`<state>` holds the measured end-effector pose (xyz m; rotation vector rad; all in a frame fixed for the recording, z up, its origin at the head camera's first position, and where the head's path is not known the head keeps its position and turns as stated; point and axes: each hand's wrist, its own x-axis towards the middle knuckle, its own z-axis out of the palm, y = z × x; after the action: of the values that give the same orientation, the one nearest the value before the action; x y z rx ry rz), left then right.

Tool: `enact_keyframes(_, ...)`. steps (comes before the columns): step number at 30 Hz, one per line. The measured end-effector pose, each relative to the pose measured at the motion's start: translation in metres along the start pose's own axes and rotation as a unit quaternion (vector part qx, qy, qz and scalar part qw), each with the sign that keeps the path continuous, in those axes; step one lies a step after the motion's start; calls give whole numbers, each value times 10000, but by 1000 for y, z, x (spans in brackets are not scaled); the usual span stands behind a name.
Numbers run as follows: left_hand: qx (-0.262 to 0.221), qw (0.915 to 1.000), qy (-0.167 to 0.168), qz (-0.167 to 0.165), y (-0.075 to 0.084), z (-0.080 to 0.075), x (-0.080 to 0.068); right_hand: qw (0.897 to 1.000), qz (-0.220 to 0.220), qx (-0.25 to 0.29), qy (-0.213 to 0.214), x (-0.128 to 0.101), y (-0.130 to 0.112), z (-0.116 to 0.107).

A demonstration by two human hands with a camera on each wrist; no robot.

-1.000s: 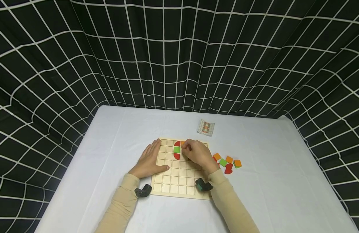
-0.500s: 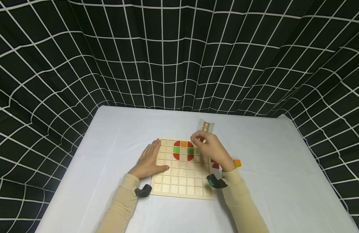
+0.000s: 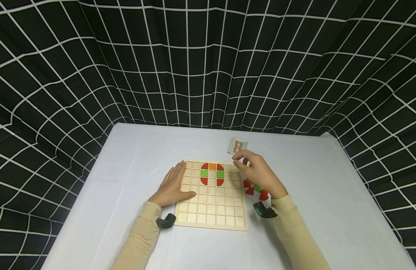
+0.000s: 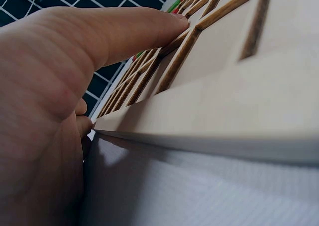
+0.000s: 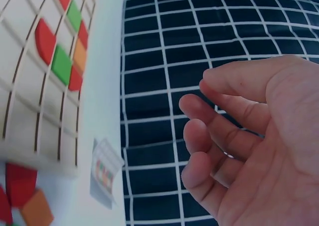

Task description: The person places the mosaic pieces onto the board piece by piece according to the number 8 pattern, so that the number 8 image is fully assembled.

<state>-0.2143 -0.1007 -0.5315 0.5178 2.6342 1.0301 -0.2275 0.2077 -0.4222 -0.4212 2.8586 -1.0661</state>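
Observation:
A wooden board (image 3: 211,210) with a raised grid lies on the table. Near its far edge, red rounded corner tiles (image 3: 204,181), a green tile (image 3: 220,174) on each side and an orange tile (image 3: 212,166) at the top form a ring around a bare cell. My left hand (image 3: 171,189) rests along the board's left edge, fingers straight, thumb (image 4: 169,29) on the grid. Above the board's far right corner hovers my right hand (image 3: 260,172); its fingers are loosely bent, and the right wrist view shows nothing between thumb and fingertips (image 5: 194,106).
Loose red (image 3: 264,195), green (image 3: 257,188) and orange tiles (image 5: 37,209) lie right of the board, partly hidden under my right hand. A small paper card (image 3: 237,145) printed with a coloured grid pattern lies behind the board. A black curtain (image 3: 208,67) with white lines surrounds the table.
My right hand has lifted off the tiles and moved right, away from the ring, uncovering the orange tile and the ring's right side. My left hand has stayed in place.

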Motion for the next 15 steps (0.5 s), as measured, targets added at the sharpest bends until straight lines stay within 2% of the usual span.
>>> enact_keyframes(15, 0, 10000, 50, -35, -2, 3, 1, 9973, 636, -349, -87, -20, 27, -4)
